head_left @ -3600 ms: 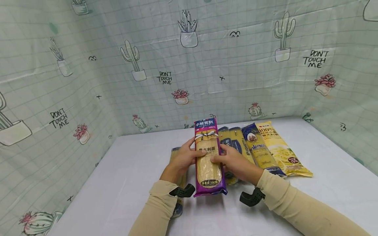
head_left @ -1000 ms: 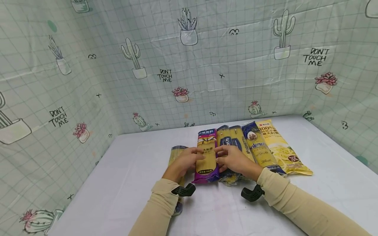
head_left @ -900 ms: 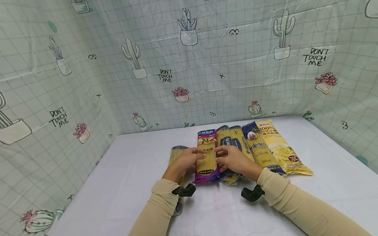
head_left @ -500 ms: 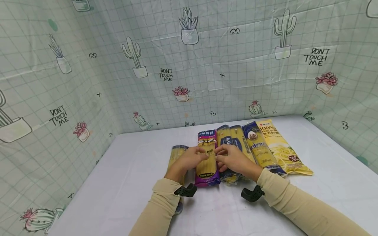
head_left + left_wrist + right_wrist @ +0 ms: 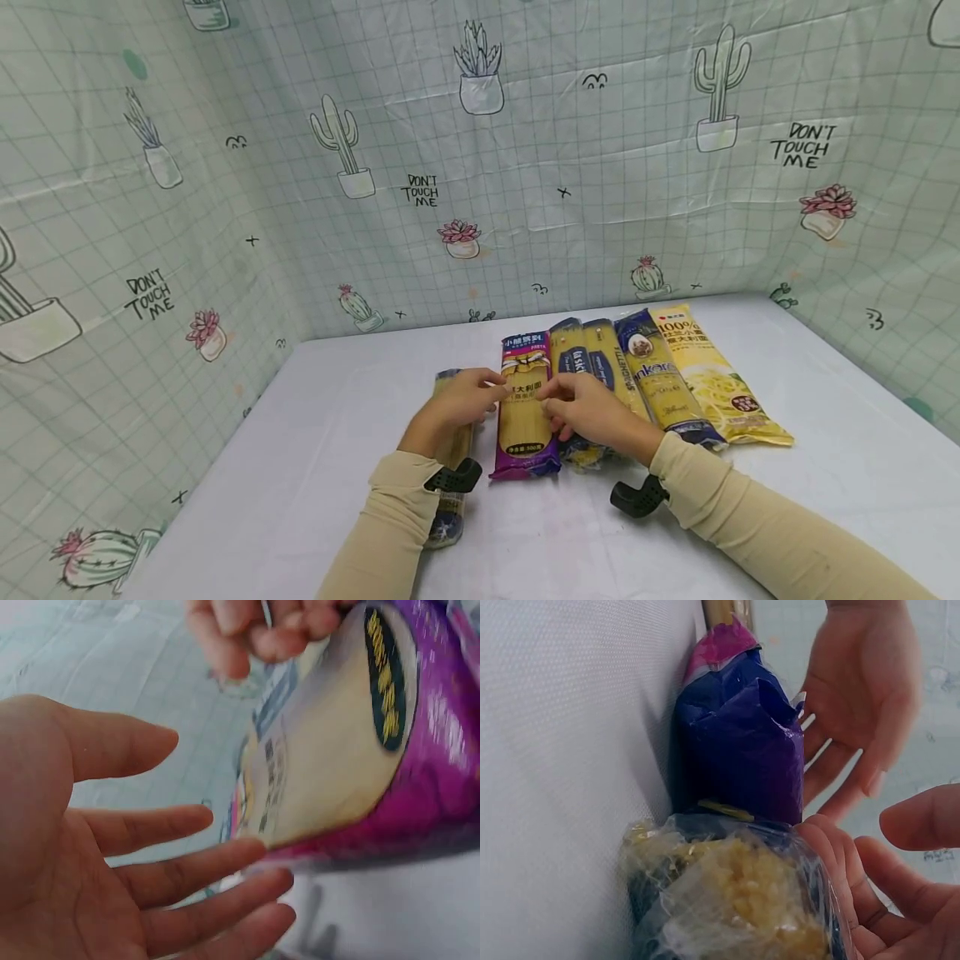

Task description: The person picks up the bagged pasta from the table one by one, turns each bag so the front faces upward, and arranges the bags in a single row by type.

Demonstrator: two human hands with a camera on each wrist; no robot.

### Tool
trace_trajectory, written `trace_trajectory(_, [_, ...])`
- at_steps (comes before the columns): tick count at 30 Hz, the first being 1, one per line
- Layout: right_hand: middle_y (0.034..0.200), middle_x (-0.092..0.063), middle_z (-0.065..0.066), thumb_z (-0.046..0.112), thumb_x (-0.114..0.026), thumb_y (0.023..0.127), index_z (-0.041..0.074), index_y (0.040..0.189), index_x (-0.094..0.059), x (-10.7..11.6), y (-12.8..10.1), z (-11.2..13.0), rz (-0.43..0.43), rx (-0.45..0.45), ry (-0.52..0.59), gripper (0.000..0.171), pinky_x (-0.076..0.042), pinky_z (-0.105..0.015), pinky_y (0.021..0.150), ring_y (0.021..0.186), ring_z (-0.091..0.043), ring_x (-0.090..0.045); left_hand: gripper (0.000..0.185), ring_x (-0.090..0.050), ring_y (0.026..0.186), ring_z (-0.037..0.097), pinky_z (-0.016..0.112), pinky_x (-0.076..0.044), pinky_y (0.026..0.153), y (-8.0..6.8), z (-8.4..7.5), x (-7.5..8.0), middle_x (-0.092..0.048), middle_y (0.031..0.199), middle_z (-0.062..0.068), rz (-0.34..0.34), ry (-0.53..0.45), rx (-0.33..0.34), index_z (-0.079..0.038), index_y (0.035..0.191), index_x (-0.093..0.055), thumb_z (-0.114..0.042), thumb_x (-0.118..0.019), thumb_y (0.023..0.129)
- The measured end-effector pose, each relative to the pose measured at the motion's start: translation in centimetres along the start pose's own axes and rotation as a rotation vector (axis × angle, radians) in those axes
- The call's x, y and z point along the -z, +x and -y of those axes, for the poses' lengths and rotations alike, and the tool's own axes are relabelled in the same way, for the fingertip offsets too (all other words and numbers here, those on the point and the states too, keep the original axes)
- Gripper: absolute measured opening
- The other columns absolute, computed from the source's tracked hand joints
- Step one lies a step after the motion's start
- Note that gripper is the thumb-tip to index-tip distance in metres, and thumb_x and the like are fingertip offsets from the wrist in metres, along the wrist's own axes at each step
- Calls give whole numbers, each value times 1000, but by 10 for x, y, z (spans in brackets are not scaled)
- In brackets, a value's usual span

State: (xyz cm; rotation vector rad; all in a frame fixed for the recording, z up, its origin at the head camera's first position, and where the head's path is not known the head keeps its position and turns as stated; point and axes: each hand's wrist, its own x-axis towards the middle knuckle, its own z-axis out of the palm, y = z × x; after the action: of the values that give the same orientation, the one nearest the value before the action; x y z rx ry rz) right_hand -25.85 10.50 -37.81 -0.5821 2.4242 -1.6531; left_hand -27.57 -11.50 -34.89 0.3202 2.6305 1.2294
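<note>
Purple plastic spaghetti packet (image 5: 527,406) lies flat on white table (image 5: 315,433), leftmost of 4 in a row w/ blue-yellow packets (image 5: 592,367); 3.6 s ago it was lifted in both hands. Left hand (image 5: 459,398) now off it, fingers spread, over clear pasta packet (image 5: 452,442). Right hand (image 5: 583,407) fingers loosely curled, hovering beside it. Clear packet mostly hidden by the arm.

White table (image 5: 825,467) with pasta packets (image 5: 645,379) side by side
</note>
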Motion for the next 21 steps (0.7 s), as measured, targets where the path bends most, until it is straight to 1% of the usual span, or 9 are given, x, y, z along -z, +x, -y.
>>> trace_trajectory(4, [93, -67, -13, 11, -57, 102, -4, 117, -64, 0, -1, 1, 5, -3, -4, 22, -58, -37, 65, 77, -23, -65, 41, -68, 100, 31, 42, -58, 82, 1, 13, 10, -67, 116, 17, 47, -121, 0, 2, 135, -57, -25, -55, 104])
trace_trajectory(7, [91, -67, -12, 11, -58, 100, -2, 115, -64, -1, -1, 1, 5, 10, -31, 21, -57, -37, 63, 74, -23, -64, 43, -70, 95, 30, 42, -58, 82, 1, 22, 21, -68, 112, 18, 55, -185, 6, 3, 138, -53, -26, -54, 105])
trace_trajectory(11, [88, -67, -9, 10, -59, 97, 0, 113, -66, -8, -3, 2, 14, 70, -92, 20, -57, -37, 60, 70, -22, -63, 44, -71, 89, 25, 39, -59, 80, -2, 33, 35, -70, 109, 15, 19, -202, 23, 0, 139, -53, -28, -54, 105])
trace_trajectory(14, [87, -67, -6, 11, -59, 97, 1, 111, -67, -16, -6, 3, 24, 126, -139, 19, -56, -36, 62, 72, -20, -64, 45, -70, 88, 22, 36, -58, 78, -5, 42, 44, -70, 109, 14, 5, -212, 37, -1, 141, -52, -29, -53, 105])
trace_trajectory(17, [86, -67, -2, 11, -59, 98, 3, 109, -67, -22, -9, 5, 32, 180, -178, 17, -56, -34, 67, 75, -17, -64, 46, -70, 86, 22, 35, -58, 77, -8, 51, 51, -70, 108, 14, 13, -234, 41, 1, 141, -51, -28, -52, 106])
trace_trajectory(21, [85, -66, 0, 11, -59, 98, 4, 107, -68, -28, -12, 7, 37, 228, -202, 14, -54, -31, 71, 75, -16, -63, 42, -69, 84, 21, 34, -57, 76, -11, 60, 58, -70, 104, 14, 28, -228, 48, 3, 133, -55, -30, -52, 106])
